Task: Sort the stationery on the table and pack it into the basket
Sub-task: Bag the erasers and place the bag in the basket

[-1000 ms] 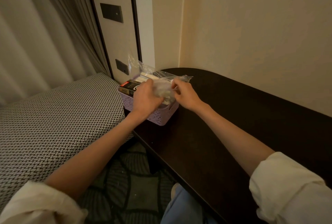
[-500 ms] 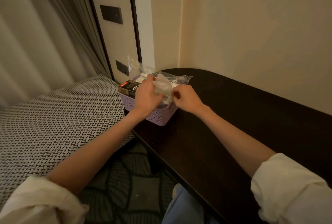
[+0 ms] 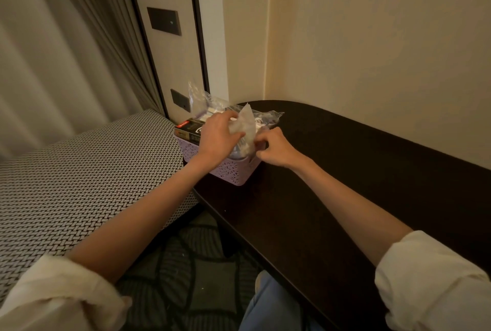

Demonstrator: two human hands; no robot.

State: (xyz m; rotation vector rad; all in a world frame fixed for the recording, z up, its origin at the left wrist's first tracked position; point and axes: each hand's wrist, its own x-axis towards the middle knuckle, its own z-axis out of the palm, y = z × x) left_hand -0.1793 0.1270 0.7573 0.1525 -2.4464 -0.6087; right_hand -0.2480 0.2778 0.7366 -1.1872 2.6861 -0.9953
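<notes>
- We are holding a small translucent packet [image 3: 245, 128] upright over the lilac basket [image 3: 233, 174], probably so it slots into the gap left between the things already packed.
- Our left hand [image 3: 216, 139] is gripping the packet's near face, thumb and fingers curled round it, steadying it from the side.
- Our right hand [image 3: 273, 148] is pinching the packet's lower right edge, just beside the basket's rim, seemingly to guide it down.
- A dark box [image 3: 190, 128] is lying in the basket just left of our left hand; clear bags [image 3: 207, 102] are poking up beyond our fingers.
- The dark table [image 3: 345, 171] to the right of our right hand is showing no stationery, so we judge packing nearly finished.
</notes>
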